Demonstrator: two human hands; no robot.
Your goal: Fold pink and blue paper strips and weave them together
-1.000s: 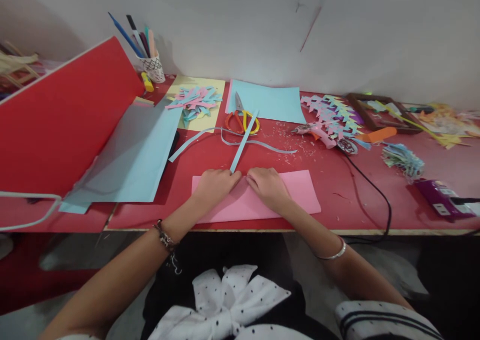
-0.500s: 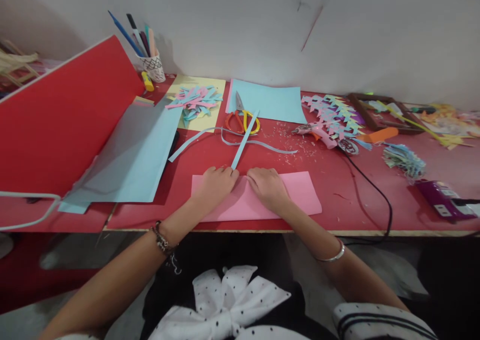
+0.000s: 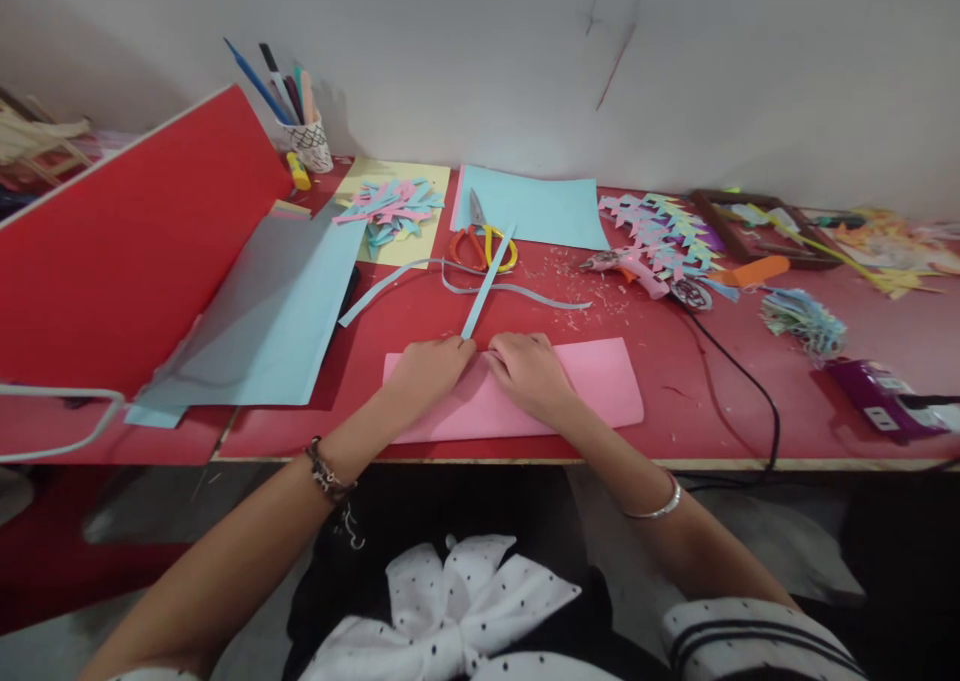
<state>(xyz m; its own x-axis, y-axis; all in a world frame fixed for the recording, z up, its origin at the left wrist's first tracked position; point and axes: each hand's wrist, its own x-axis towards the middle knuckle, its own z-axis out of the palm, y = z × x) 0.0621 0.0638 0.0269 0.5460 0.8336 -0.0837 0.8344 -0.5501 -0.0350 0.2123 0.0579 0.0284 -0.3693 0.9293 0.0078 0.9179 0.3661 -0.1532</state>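
A sheet of pink paper (image 3: pixel 604 381) lies near the table's front edge, with a straight fold along its far side. My left hand (image 3: pixel 433 369) grips that far edge left of centre, its fingers curled over the fold. Close beside it, my right hand (image 3: pixel 529 375) is closed on the same edge, thumb against the paper. Both hands partly cover the sheet. A light blue paper strip (image 3: pixel 484 293) runs from my left fingertips up across the handles of the scissors (image 3: pixel 510 253), which have red and yellow grips. A pale curled strip (image 3: pixel 547 302) lies there too.
Blue sheets (image 3: pixel 262 311) and a raised red board (image 3: pixel 135 251) stand left, below a pen cup (image 3: pixel 311 146). Paper cuttings (image 3: pixel 390 206) lie on yellow paper. To the right are a pink glue gun (image 3: pixel 634 267) with a cord, a zigzag paper braid (image 3: pixel 667 233) and a purple box (image 3: pixel 885 401).
My hands stay on the pink paper's far edge, with only a slight shift. The right part of the sheet has lifted or tilted a little. The view has moved slightly.
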